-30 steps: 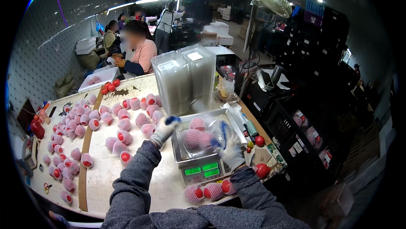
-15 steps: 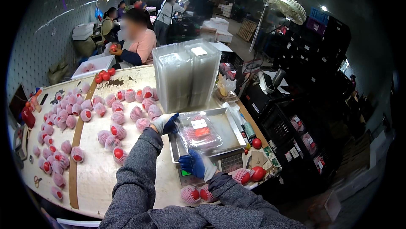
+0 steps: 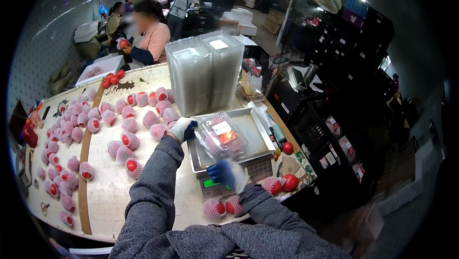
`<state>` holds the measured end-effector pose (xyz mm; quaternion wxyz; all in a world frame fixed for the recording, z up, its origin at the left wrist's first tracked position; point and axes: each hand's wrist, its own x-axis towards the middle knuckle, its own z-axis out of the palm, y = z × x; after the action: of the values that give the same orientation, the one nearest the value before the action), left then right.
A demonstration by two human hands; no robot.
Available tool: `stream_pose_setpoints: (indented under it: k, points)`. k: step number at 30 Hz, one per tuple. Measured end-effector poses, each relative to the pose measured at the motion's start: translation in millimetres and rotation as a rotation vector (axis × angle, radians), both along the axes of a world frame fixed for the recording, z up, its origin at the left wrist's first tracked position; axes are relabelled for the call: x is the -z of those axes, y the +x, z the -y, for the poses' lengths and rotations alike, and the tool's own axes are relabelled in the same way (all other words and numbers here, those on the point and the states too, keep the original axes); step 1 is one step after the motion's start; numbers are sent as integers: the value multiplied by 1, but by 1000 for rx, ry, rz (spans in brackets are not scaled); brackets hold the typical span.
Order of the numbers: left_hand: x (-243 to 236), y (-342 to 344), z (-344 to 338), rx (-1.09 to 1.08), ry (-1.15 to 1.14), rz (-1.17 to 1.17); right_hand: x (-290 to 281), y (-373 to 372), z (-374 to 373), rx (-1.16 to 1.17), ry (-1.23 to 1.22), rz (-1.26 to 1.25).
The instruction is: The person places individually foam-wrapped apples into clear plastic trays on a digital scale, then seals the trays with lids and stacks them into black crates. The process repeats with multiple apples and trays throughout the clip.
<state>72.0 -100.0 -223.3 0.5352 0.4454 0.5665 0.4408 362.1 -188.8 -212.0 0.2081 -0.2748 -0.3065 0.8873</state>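
A clear plastic clamshell box [image 3: 234,145] with a white and orange label holds red fruit in pink foam nets. It sits tilted over a metal tray [image 3: 260,132] on a digital scale [image 3: 208,189]. My left hand [image 3: 183,130], in a white glove with blue-coated fingers, is closed on the box's left edge; its fingertips are partly hidden. My right hand [image 3: 229,175], gloved alike, hovers above the scale's keypad and display. Its fingers stretch left, apart from the box, with nothing in them. Two foam-netted fruits [image 3: 224,207] lie just below the scale.
Tall stacks of clear plastic boxes [image 3: 203,75] stand behind the tray. Many foam-netted fruits [image 3: 125,140] spread over the left of the table, crossed by a brown strip [image 3: 86,163]. Bare tomatoes [image 3: 290,182] lie at right. Black crates [image 3: 311,134] stand beyond; a co-worker [image 3: 155,39] holds fruit.
The box has turned and tilted, its left side raised by my left hand. My right hand has drawn slightly right, away from the box. The scale's display is more exposed.
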Motion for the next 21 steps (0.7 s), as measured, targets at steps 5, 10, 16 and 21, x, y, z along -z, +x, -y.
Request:
stream_pose_setpoints:
  k: [5,10,16,21]
  points:
    - [-100,108,69,46,313,436,-57,86,21,10,179,22]
    - [-173,217,134,255,701,91,-65,134,34,764,1566,556]
    - [-189,269,142,317,768,22,-111,292,33,1266,1254,461]
    - [-132,234,147,237,500,-11,-144,454,30,1633,714,235]
